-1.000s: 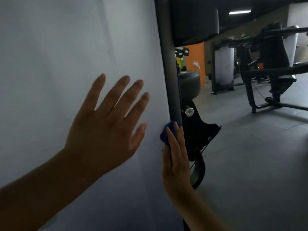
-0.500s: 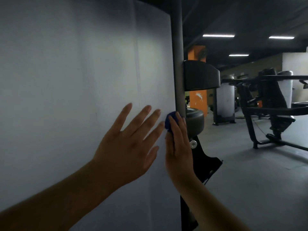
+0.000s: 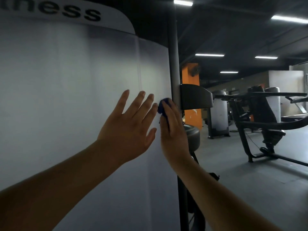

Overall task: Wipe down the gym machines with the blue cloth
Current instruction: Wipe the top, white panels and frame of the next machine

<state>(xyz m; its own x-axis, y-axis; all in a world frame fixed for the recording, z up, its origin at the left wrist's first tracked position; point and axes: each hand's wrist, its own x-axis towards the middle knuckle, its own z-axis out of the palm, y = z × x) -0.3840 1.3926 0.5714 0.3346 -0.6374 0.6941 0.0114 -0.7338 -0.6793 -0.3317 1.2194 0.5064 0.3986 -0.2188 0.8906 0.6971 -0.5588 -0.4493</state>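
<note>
Left hand (image 3: 128, 130) is seen raised against the white panel (image 3: 66, 89) of the gym machine, fingers spread and straight, nothing held; whether the palm actually touches the panel cannot be told. Right hand (image 3: 173, 130) is laid flat just beside it, fingers straight and close together, pressed over the blue cloth (image 3: 162, 106).

The cloth is dark blue, small and wadded up. Only a crumpled lump is shown past the fingertips and along the thumb side; the rest is covered by the hand. It is pressed at the right edge of the white panel, right where the panel meets the dark upright post (image 3: 173, 64). The two hands are nearly touching at the fingertips.

The panel is pale, smooth and slightly curved, with a faint vertical seam above the left hand. Black lettering (image 3: 66, 12), cut off by the frame edge, is seen across its top band.

A black box-shaped housing (image 3: 195, 99) is fixed to the post just right of the cloth. A round black pad (image 3: 193, 135) is seen below it, partly hidden by the right hand. An orange pillar (image 3: 190, 75) stands behind. Another black machine (image 3: 263, 117) is seen well apart on the grey floor (image 3: 250, 189). Strip lights (image 3: 209, 55) are lit on the dark ceiling.
</note>
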